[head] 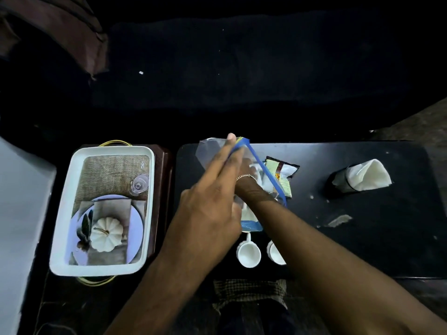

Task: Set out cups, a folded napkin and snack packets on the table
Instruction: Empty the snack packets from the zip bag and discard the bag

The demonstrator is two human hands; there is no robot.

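Observation:
My left hand (212,199) grips the rim of a clear plastic bag (208,151) with a blue zip edge, holding it up over the black table (362,238). My right hand (245,166), with a thin chain at the wrist, reaches inside the bag; what it holds is hidden. A snack packet (283,172) lies just right of the bag. Two white cups (248,252) (274,253) stand near the table's front edge, the right one partly under my forearm. A folded white napkin (367,175) sits in a dark holder (338,182) at the right.
To the left stands a white rectangular tray (108,150) with a printed picture inside and a small clear glass (139,184) in it. A torn scrap (338,220) lies on the table. A checked cloth (249,291) is below the front edge.

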